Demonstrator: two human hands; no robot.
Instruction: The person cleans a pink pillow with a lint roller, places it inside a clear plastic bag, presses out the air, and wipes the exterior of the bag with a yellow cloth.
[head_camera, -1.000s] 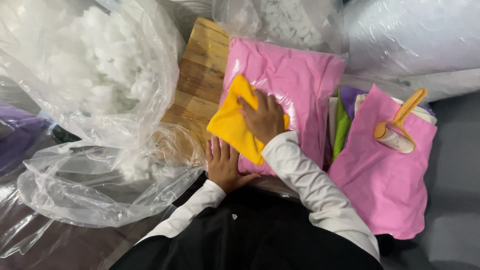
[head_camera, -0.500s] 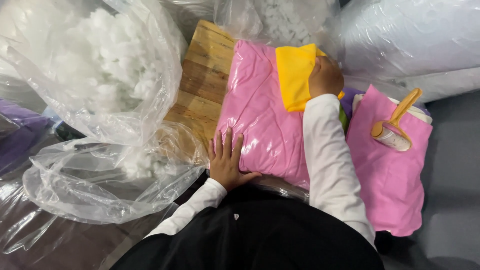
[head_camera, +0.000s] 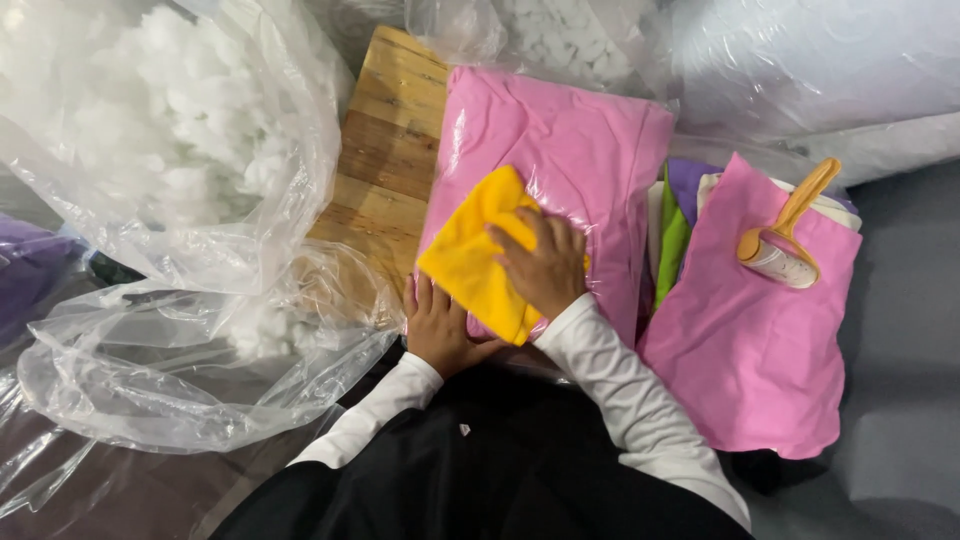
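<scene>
Now | right hand (head_camera: 545, 265) flat, fingers spread on soft yellow cloth (head_camera: 480, 250) | left hand (head_camera: 440, 325) open, pressing glossy plastic-wrapped pink cushion (head_camera: 575, 150) | plank tabletop (head_camera: 385, 150)

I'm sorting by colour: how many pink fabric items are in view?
2: a plastic-wrapped pink cushion on the wooden table under both hands, and a loose pink cloth to its right. More may be hidden in the stack.

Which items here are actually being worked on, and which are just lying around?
In use: yellow cloth under right hand; bagged pink cushion steadied by left hand.
Lying about: lint roller, loose pink cover, bag of white stuffing, wooden board.
</scene>
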